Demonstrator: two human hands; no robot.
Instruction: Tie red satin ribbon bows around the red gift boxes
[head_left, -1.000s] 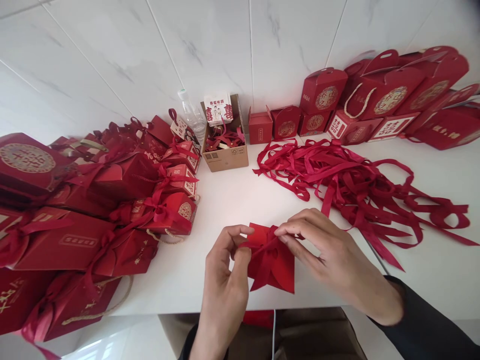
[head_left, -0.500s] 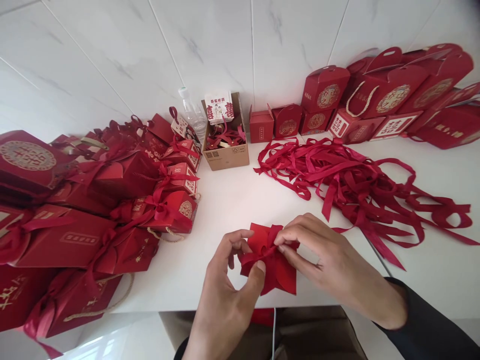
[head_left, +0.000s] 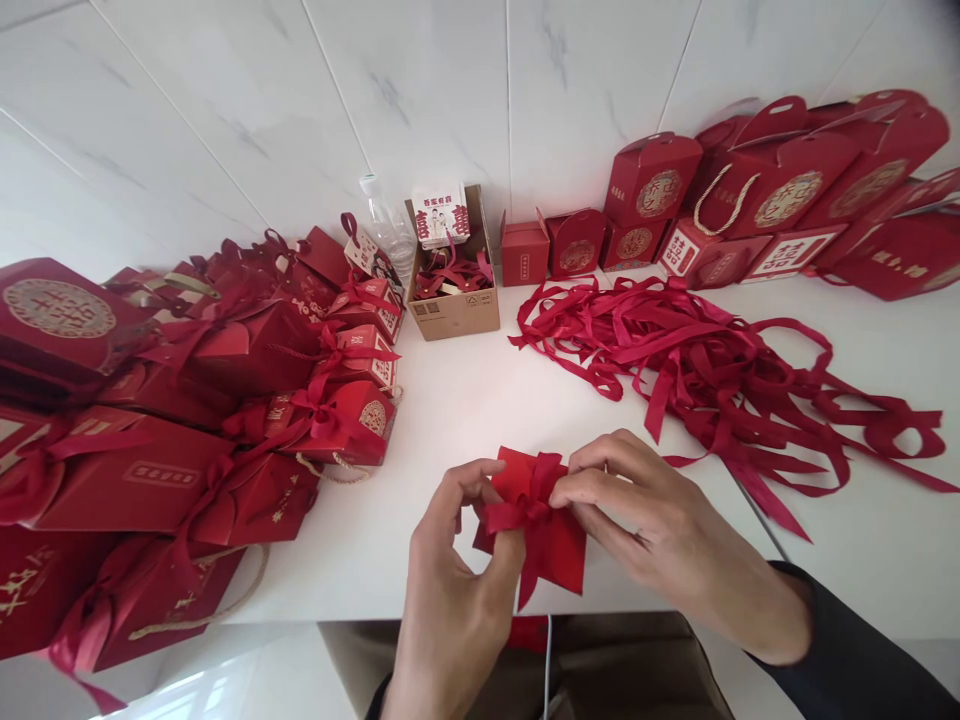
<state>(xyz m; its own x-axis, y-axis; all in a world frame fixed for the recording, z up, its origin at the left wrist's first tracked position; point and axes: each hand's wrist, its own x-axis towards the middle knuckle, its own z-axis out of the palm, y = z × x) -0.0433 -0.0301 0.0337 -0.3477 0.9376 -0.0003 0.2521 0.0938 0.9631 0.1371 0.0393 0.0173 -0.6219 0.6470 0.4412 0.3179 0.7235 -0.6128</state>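
1. In the head view, a small red gift box (head_left: 571, 555) sat between the two hands, at the near edge of the white table (head_left: 442, 410), with a red ribbon bow (head_left: 536, 508) across its top.
2. The left hand (head_left: 461, 580) was curled, its thumb and forefinger nearly closed on the bow's left loop; the other fingers were bent behind.
3. The right hand (head_left: 667, 530) pinched the bow's right side between thumb and fingertips.
4. Beyond the right hand lay loose red ribbons (head_left: 667, 350); left of the left hand stood bow-tied red boxes (head_left: 349, 425).
5. The step in hand looked like shaping the bow; the next move seemed to call for a light, even pull on both sides.
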